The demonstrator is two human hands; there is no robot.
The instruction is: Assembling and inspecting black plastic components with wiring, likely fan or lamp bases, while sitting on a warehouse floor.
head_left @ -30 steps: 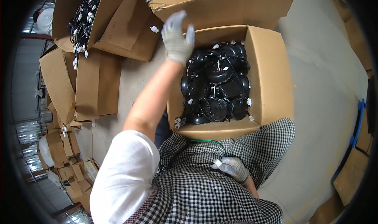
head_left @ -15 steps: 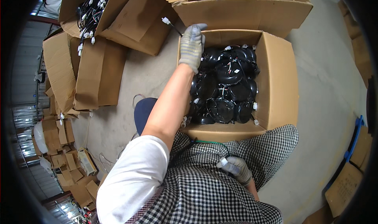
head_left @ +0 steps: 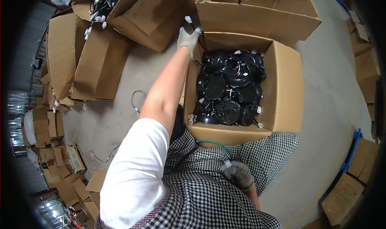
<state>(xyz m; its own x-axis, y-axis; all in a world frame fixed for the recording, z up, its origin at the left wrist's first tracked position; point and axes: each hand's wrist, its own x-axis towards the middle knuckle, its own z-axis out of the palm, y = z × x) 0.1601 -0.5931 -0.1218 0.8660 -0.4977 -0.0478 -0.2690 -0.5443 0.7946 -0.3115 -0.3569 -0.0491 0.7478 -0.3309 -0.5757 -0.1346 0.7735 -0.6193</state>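
Concrete floor (head_left: 329, 88) takes most of the right side and a strip left of centre. Open carton (head_left: 288, 88) stands mid-frame, mouth up, near wall against the person's checked apron (head_left: 201, 180). Second carton (head_left: 257, 17) sits just behind it, top of frame. Tilted carton (head_left: 161, 25) at upper left, with a tangle of black cables and white plugs (head_left: 95, 19) showing at its left. Inside the mid-frame carton: black round parts (head_left: 237, 76), packed close, leads and small plugs poking out between them. Left hand (head_left: 187, 40), gloved, is at that carton's far-left corner, upper centre of frame, thumb and fingers apart; a dark cable (head_left: 191, 24) passes by the thumb, but can't tell if it's pinched. Right hand (head_left: 239, 174), also gloved, is low in frame, right of centre, in front of the apron, fingers curled round a small white plug (head_left: 228, 164). Key relation: cable's visible free end points up and slightly left from the left hand, ending in a white cable-end connector (head_left: 188, 19) just beyond the fingertips; black parts lie down-right of that hand. Left hand is by far the nearer one to the cable; right is well apart, below the carton's near wall. Cable's other end: can't trace it cleanly.
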